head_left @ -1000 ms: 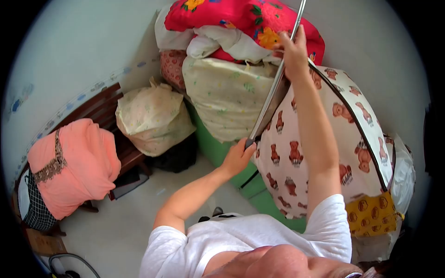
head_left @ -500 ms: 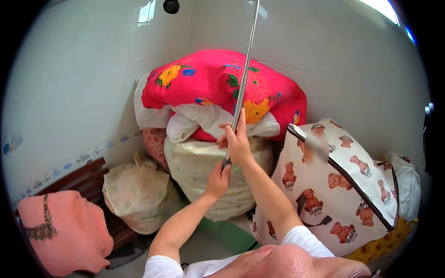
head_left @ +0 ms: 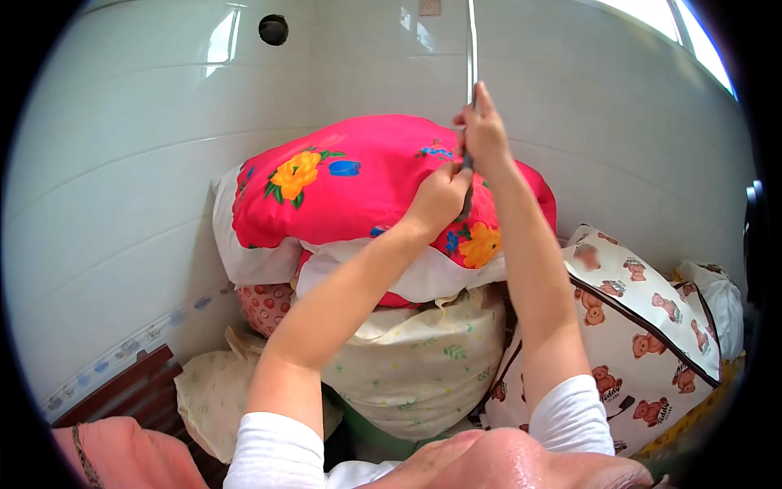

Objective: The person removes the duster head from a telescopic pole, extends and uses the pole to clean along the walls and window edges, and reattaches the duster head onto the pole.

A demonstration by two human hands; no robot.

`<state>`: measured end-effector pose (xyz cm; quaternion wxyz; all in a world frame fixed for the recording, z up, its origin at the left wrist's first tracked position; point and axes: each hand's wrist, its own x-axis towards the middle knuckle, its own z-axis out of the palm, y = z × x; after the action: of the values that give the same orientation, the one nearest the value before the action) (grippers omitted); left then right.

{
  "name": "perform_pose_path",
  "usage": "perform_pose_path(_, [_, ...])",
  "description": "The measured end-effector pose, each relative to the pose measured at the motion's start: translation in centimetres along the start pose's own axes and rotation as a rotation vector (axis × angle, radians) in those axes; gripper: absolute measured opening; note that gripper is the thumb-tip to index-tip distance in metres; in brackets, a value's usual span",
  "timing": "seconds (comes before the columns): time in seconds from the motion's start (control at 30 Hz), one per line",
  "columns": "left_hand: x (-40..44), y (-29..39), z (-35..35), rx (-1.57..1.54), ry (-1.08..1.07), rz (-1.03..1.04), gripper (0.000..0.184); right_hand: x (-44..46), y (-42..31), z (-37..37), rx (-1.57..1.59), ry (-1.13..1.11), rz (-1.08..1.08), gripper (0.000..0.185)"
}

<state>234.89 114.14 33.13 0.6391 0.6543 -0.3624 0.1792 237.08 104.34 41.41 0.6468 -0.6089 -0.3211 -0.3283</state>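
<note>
A slim silver pole (head_left: 472, 57) rises upright in front of the wall and runs out of the top of the view. My left hand (head_left: 444, 192) is closed round its dark lower handle (head_left: 467, 197). Just above, my right hand (head_left: 484, 134) grips the pole, its index finger pointing up along the shaft. Behind both hands lies a bright pink floral quilt (head_left: 366, 163) with white lining, heaped on a pale green patterned bundle (head_left: 415, 367). The far end of the pole is out of view.
A white teddy-bear print bag (head_left: 643, 342) stands at the right, with a white plastic bag (head_left: 710, 297) behind it. At the lower left are a smaller pale bundle (head_left: 213, 395), a wooden bench (head_left: 138, 391) and pink fabric (head_left: 134, 456). A round dark hole (head_left: 274, 30) is in the tiled wall.
The view has tilted up towards the wall. Both hands have risen with the pole, which now stands more upright. My hands are closer together than a second ago.
</note>
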Motion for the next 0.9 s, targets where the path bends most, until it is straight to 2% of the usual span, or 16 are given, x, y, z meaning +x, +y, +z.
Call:
perform_pose_path(0.03, [0.5, 0.1, -0.5, -0.009, -0.010, 0.001, 0.035, 1.5, 0.1, -1.1, -0.010, 0.009, -0.001, 0.056])
perform_pose_path(0.1, [0.7, 1.4, -1.3, 0.379, 0.153, 0.382, 0.033, 3.7, 0.6, -3.9, -0.207, 0.118, 0.041, 0.053])
perform_pose_path(0.17, [1.5, 1.9, -3.2, 0.441, 0.211, 0.430, 0.033, 4.6, 1.8, -6.5, -0.338, 0.174, 0.084, 0.052])
perform_pose_path(0.23, [2.8, 1.7, -5.4, 0.721, 0.292, 0.573, 0.034, 5.8, 3.1, -9.2, -0.454, 0.230, 0.117, 0.050])
perform_pose_path(0.27, [3.7, 1.7, -6.4, 0.728, 0.299, 0.586, 0.034, 6.7, 3.9, -10.3, -0.508, 0.262, 0.121, 0.049])
perform_pose_path(0.33, [5.2, 1.0, -8.2, 1.054, 0.349, 0.718, 0.035, 7.6, 6.2, -11.7, -0.544, 0.294, 0.135, 0.047])
perform_pose_path(0.57, [12.4, -3.3, -12.5, 1.063, 0.291, 0.532, 0.046, 12.2, 12.9, -13.8, -0.543, 0.365, 0.016, 0.046])
perform_pose_path(0.63, [13.3, -5.2, -13.2, 0.929, 0.211, 0.308, 0.052, 13.6, 13.2, -13.8, -0.527, 0.361, -0.007, 0.046])
perform_pose_path(0.9, [12.9, -6.0, -13.3, 1.019, 0.106, 0.240, 0.054, 15.2, 11.8, -11.5, -0.750, 0.268, 0.099, 0.049])
